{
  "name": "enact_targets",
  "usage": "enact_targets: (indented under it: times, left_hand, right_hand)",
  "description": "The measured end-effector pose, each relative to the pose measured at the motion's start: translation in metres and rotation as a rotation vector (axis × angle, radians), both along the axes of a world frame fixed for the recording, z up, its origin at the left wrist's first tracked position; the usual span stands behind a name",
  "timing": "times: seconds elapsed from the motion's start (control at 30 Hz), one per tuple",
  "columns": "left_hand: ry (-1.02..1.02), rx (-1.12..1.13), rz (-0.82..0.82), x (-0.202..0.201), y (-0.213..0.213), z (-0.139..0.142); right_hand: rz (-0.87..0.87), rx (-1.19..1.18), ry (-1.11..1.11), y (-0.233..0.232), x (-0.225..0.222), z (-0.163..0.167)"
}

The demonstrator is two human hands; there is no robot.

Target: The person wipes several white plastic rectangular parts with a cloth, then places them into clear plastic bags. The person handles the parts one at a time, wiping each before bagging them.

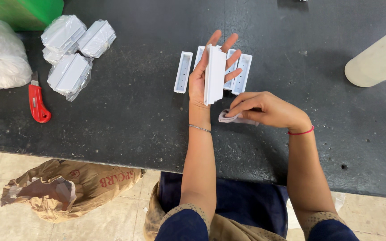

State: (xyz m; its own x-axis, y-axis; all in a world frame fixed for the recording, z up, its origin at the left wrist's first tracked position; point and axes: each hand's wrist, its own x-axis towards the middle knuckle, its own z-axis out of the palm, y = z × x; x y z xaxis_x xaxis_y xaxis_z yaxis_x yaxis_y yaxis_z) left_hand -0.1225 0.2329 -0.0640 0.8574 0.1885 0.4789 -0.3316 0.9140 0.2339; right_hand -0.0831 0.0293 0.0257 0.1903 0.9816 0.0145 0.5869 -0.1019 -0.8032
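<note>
The left hand [206, 73] is holding a long white plastic piece [215, 74] upright on its edge against the open palm, with the fingers stretched out behind it and the thumb side pressing it from the left. The piece is hovering just above the black table [126, 111], near its middle.

The right hand [264, 109] is resting just to the right of and below the white plastic piece, its fingers curled and pinching a small pale cloth [235, 118] that is lying on the table. The cloth is sitting just below the lower end of the piece, close to it; whether they are touching cannot be told.

Behind the held piece, several open white trays [243, 73] are lying side by side on the table, and one more white tray [183, 72] is lying apart, just left of the piece.

Well to the left of the piece, three plastic-wrapped white packs [70, 73] are sitting together, with a red utility knife [36, 103] further left still and a white bag [1, 56] beyond that. A green box [23, 11] is standing at the far left corner. Well to the right of the piece, a pale roll [380, 56] is lying on the table. On the floor below the table edge, left of the piece, a crumpled brown paper bag [68, 187] is lying.
</note>
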Motion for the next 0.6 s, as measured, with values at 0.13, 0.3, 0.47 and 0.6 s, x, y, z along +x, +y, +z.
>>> enact_targets:
  times: [0.13,0.3,0.47,0.6]
  left_hand:
    - [0.017,0.083,0.019,-0.005,-0.003,0.006]
    - [0.099,0.185,0.086,-0.009,-0.010,0.014]
    - [0.128,0.102,-0.088,0.003,-0.008,0.010]
    - [0.070,0.072,-0.092,0.023,-0.011,-0.002]
  right_hand:
    - [0.035,0.011,0.000,0.002,-0.001,0.002]
    - [0.011,-0.018,-0.016,0.002,0.000,0.000]
    - [0.048,0.038,-0.019,-0.002,0.011,-0.011]
    - [0.006,-0.034,0.015,-0.012,0.033,-0.026]
